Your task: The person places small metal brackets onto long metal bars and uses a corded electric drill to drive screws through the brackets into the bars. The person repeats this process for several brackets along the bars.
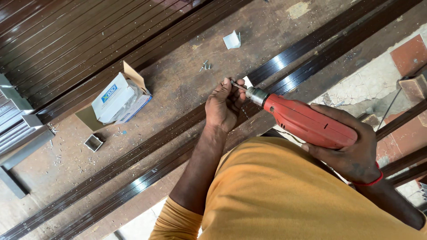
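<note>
Red drill, silver chuck, gripped.

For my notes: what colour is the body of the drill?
Red, with a silver chuck; the drill shows best in the head view, held by the right hand.

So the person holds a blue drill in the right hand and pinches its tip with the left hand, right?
Not quite: the head view shows a red plastic power drill, not a blue one. The right hand does grip it, and the left hand pinches its metal bit.

Wooden bench bearing dark rails, box, screws.
</note>
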